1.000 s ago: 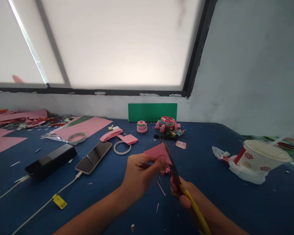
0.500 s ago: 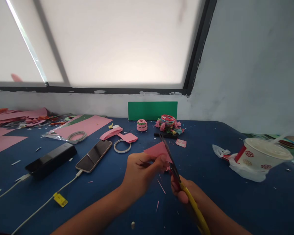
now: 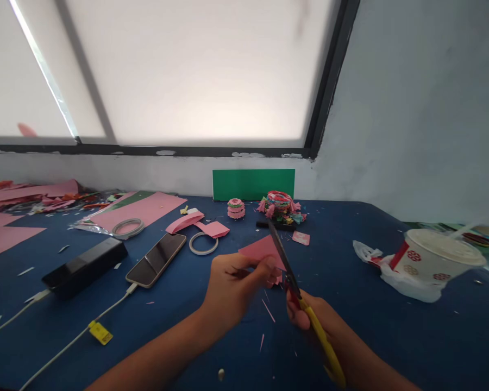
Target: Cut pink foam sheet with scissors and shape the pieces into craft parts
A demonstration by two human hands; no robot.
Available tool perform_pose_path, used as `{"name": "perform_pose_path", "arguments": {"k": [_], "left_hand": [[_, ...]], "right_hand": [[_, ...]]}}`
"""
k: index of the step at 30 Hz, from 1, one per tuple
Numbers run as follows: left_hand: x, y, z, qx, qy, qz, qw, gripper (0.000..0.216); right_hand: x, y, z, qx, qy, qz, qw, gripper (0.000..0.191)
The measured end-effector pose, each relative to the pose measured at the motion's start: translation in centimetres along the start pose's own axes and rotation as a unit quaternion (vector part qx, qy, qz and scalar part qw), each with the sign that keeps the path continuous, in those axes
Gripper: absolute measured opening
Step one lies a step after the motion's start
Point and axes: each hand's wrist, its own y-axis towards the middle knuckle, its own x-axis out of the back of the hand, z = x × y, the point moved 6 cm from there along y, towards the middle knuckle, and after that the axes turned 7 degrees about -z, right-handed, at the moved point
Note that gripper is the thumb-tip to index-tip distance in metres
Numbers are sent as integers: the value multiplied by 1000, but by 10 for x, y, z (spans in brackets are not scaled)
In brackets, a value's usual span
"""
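Between its thumb and fingers, my left hand [image 3: 238, 288] pinches a folded-looking piece of pink paper [image 3: 263, 251]. My right hand [image 3: 309, 310] grips a pair of scissors [image 3: 320, 336] with yellow handles and dark blades pointing up and away. The blades lie along the paper's right edge; whether they touch it I cannot make out. Pink scraps [image 3: 275, 279] show just behind the left fingertips, partly hidden. Thin pink slivers [image 3: 268, 310] lie on the blue table below the hands.
A phone [image 3: 157, 260], a black power bank [image 3: 85, 266] and tape rolls [image 3: 204, 243] lie left. Pink sheets [image 3: 142, 209] are behind them. At the back stand a small layered paper piece [image 3: 236, 208] and a multicoloured paper bundle [image 3: 280, 205]. A cup [image 3: 436, 263] stands right.
The scissors have shifted slightly, their blades looking closer together and the handles nearer each other. My left hand and the pink paper have hardly moved.
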Motion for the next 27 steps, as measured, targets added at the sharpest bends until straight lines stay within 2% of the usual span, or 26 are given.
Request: {"name": "perform_pose_path", "arguments": {"k": [5,11,14,16,19,21,24,27], "left_hand": [[0,-1,-3,-4,-17,1,1000,21],[-1,-1,-1,15,-50,17,998,21],[-7,-2,-1,40,-64,74,994,25],[-16,-6,-2,69,-70,155,983,29],[-29,-17,0,129,-66,294,945,30],[-33,-23,3,157,-47,347,923,27],[-35,-27,6,158,-24,382,910,24],[-36,-28,9,152,-16,385,910,28]], "right_hand": [[2,2,-4,13,12,1,1000,40],[2,5,-5,82,-3,1,997,65],[1,4,5,101,53,2,993,70],[2,2,15,120,92,4,988,72],[6,-3,32,182,94,6,979,67],[9,-5,37,201,100,15,974,56],[12,-5,36,170,138,29,975,34],[16,-6,35,162,153,14,975,26]]}}
